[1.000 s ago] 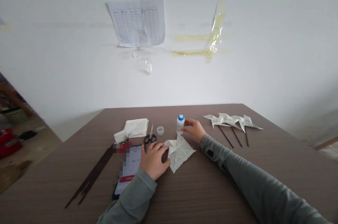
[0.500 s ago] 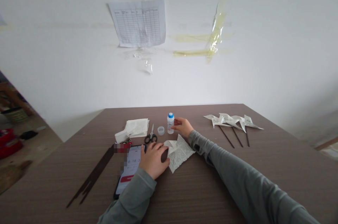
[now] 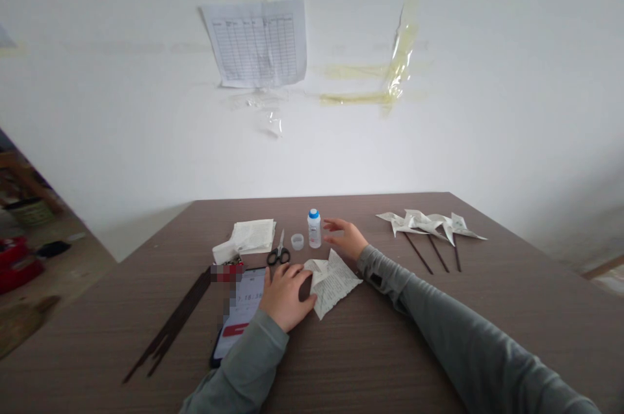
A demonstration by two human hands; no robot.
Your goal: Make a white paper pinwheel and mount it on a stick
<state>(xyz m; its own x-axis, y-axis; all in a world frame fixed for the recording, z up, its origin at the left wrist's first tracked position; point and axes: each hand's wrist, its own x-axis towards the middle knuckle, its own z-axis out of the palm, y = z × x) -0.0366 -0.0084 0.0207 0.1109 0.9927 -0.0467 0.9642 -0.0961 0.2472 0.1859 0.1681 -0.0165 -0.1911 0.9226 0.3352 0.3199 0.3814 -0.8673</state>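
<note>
Head view: just off bottle [image 3: 314,233], now beside cap [image 3: 297,244], has right hand [image 3: 348,240] wide and free, left hand [image 3: 286,297] spread at folded paper [image 3: 337,283].

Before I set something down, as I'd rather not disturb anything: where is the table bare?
The table is bare right of the right sleeve, nearer than the pinwheels, and between it and the left sleeve, nearer than the folded paper. Crowded: around the left hand, with phone and scissors close by.
</note>
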